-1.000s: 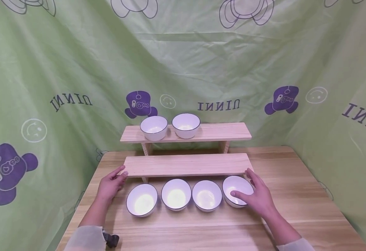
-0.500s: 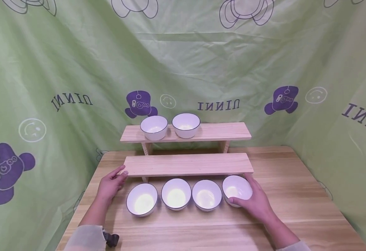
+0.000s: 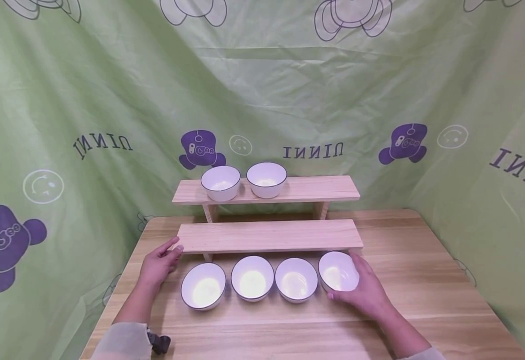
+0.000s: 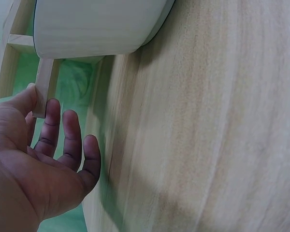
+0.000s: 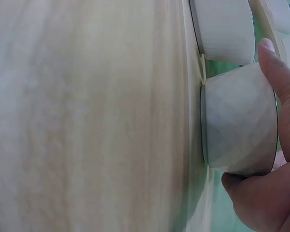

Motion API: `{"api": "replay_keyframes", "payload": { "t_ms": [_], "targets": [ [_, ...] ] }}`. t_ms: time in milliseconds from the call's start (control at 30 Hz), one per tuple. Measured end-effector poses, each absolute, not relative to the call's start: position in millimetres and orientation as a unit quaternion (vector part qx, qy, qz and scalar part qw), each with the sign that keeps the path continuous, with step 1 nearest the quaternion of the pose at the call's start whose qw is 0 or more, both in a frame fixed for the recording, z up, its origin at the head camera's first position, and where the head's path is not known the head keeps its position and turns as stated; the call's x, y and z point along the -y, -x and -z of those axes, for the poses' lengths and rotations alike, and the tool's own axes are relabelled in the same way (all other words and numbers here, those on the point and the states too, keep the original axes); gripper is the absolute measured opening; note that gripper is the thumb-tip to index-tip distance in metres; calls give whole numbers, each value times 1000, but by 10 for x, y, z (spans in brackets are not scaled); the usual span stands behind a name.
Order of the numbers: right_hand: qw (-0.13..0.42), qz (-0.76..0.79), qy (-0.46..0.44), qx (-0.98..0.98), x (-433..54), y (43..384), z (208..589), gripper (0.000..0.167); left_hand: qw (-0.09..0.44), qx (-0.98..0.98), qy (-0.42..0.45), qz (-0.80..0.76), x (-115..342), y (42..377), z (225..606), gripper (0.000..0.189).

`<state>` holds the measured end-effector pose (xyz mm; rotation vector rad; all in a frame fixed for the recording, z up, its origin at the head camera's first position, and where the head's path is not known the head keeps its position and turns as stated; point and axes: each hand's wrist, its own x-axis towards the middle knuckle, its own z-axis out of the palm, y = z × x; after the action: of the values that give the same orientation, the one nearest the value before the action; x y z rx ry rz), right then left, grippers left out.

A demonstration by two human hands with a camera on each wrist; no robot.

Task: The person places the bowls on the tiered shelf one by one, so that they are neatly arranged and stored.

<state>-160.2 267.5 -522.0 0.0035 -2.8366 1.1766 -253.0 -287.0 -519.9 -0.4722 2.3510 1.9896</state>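
Observation:
My right hand [image 3: 370, 292] grips the rightmost white bowl [image 3: 338, 271], with the thumb on the near side and fingers around its right and far side. In the right wrist view the faceted wall of this bowl [image 5: 239, 121] stands between thumb and fingers, its base at the table. My left hand [image 3: 156, 267] holds the left end of the lower wooden shelf [image 3: 269, 236]. The left wrist view has the thumb and a finger pinching that shelf end [image 4: 46, 84], other fingers loosely bent. Three more dark-rimmed bowls, including the leftmost bowl [image 3: 203, 286], stand in the same row.
Two similar bowls, a left one [image 3: 220, 184] and a right one [image 3: 267, 180], stand on the upper shelf [image 3: 321, 188]. The wooden table [image 3: 262, 335] extends in front and to both sides. A green printed curtain [image 3: 262, 100] encloses the back and sides.
My right hand has come down around the rightmost bowl; its thumb has moved from over the bowl to the near side. The left hand has stayed at the shelf end.

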Motion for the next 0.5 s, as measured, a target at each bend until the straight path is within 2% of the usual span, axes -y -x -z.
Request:
{"api": "replay_keyframes", "payload": {
  "t_ms": [500],
  "targets": [
    [17,-388,10,921,-2718,1574,5145,135,0,-760,148,-632,2849,2505,5206,65]
  ]
}}
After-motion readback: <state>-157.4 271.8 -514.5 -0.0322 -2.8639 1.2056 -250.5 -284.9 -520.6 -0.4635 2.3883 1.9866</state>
